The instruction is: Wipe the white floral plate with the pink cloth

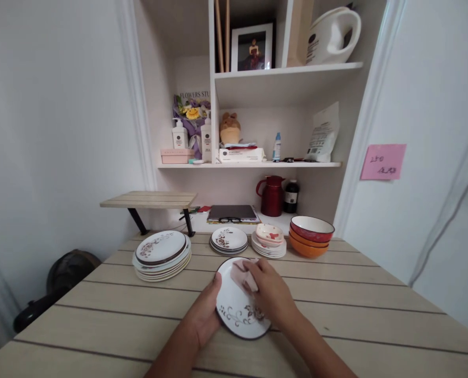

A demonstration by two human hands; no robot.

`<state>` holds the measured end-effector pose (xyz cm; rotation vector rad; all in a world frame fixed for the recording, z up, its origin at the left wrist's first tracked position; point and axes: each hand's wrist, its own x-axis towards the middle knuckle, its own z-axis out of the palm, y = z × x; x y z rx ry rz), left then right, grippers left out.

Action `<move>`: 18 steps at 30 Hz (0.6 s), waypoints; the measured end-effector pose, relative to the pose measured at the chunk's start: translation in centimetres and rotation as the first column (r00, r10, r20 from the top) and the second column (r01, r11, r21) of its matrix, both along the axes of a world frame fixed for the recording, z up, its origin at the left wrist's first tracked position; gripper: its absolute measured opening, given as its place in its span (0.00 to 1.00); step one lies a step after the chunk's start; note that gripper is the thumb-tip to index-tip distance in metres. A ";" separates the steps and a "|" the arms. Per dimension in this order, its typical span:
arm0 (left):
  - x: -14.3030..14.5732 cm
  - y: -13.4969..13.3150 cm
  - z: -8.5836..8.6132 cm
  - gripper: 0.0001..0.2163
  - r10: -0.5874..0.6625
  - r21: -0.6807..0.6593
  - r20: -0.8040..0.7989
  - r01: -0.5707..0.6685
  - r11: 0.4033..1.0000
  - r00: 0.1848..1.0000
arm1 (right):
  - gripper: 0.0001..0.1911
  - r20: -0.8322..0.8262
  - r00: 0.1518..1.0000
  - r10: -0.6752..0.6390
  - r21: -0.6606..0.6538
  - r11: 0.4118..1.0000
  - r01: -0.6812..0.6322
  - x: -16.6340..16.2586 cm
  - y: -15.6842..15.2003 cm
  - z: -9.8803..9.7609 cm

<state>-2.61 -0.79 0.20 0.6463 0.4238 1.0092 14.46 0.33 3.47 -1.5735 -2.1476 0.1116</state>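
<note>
Plate (pixel 234 311), white w/ dark rim & brown floral print, is at front-ctr of the desk (pixel 360 310), face tilted up toward the camera. Can't tell if its lower edge touches the wood.

Left hand (pixel 203 319) has the plate's left rim. Its grip is closed round the edge, thumb on the upper face, fingers hidden beneath. Right hand (pixel 272 295) lies on the plate's upper right part. Its grip is curled down onto a pale pink cloth (pixel 243 275), pressing the cloth flat against the plate face.

Behind, a row across the desk, L to R:
- stack of large plates (pixel 162 254), same floral print, well apart from the held one
- smaller plate stack (pixel 229 239)
- just beside it, shallow dishes (pixel 269 239) w/ red pattern
- red bowl (pixel 311 229) nested on orange bowls (pixel 308 247), touching the dish stack or nearly

Further back are a wooden riser (pixel 149 199) at left, a dark tablet (pixel 232 212) w/ glasses (pixel 229 220) in front, a red jug (pixel 272 196) and a dark bottle (pixel 291 196) beside it.

On the shelves above are two pump bottles (pixel 179 135), a bouquet (pixel 192 113), a plush toy (pixel 230 127), a framed photo (pixel 253 48) and a white kettle (pixel 332 34) up top. A pink sticky note (pixel 382 161) is on the right wall.
</note>
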 end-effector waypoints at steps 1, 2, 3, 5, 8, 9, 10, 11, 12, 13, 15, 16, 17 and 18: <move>0.0 0.0 0.0 0.29 0.009 0.001 0.004 -0.009 1.000 1.000 | 0.27 -0.005 1.000 0.005 -0.009 1.000 -0.005 -0.3 -0.1 -0.1; 0.0 0.0 0.0 0.29 0.010 0.002 0.007 -0.010 1.000 1.000 | 0.29 -0.017 1.000 0.011 -0.015 1.000 -0.011 -0.6 -0.1 -0.3; 0.0 0.0 0.0 0.29 0.001 0.003 0.010 -0.001 1.000 1.000 | 0.31 -0.040 0.999 0.015 -0.014 1.000 -0.016 -0.9 -0.1 -0.5; 0.0 0.0 0.1 0.28 -0.043 0.004 0.009 0.043 0.999 0.999 | 0.31 -0.100 0.995 0.024 0.008 1.000 -0.024 -1.4 0.1 -0.9; 0.1 -0.1 0.1 0.30 -0.080 0.010 0.011 0.080 0.997 0.997 | 0.26 -0.144 0.987 0.065 0.052 0.997 -0.058 -2.0 0.4 -1.3; 0.1 -0.1 0.1 0.30 -0.076 0.013 0.010 0.076 0.997 0.997 | 0.25 -0.145 0.985 0.092 0.059 0.995 -0.085 -2.2 0.3 -1.4; 0.1 -0.1 0.1 0.30 -0.065 0.015 0.008 0.065 0.998 0.998 | 0.24 -0.146 0.981 0.128 0.061 0.991 -0.120 -2.3 0.2 -1.3; 0.1 -0.2 0.1 0.30 -0.055 0.016 0.005 0.055 0.998 0.998 | 0.23 -0.147 0.974 0.171 0.057 0.985 -0.164 -2.4 0.0 -1.2; 0.1 -0.2 0.0 0.30 -0.049 0.016 0.001 0.049 0.999 0.999 | 0.22 -0.146 0.964 0.221 0.047 0.975 -0.216 -2.4 -0.3 -0.9; 0.1 -0.2 0.0 0.29 -0.046 0.017 -0.002 0.046 0.999 0.999 | 0.21 -0.142 0.951 0.276 0.029 0.961 -0.274 -2.4 -0.7 -0.6; 0.0 -0.4 0.0 0.29 -0.038 0.014 -0.012 0.039 0.999 0.999 | 0.17 -0.134 0.907 0.400 -0.030 0.913 -0.407 -2.1 -1.5 0.3; -0.1 -0.4 0.0 0.29 -0.032 0.004 -0.023 0.032 0.999 0.999 | 0.15 -0.137 0.875 0.464 -0.069 0.877 -0.475 -1.8 -1.9 0.6; -0.2 -0.5 0.1 0.29 -0.026 -0.009 -0.038 0.025 1.000 0.999 | 0.13 -0.146 0.842 0.520 -0.107 0.838 -0.536 -1.6 -2.2 1.0; -0.2 -0.6 0.1 0.28 -0.012 -0.019 -0.053 0.011 1.000 0.999 | 0.12 -0.158 0.813 0.561 -0.140 0.802 -0.581 -1.3 -2.4 1.3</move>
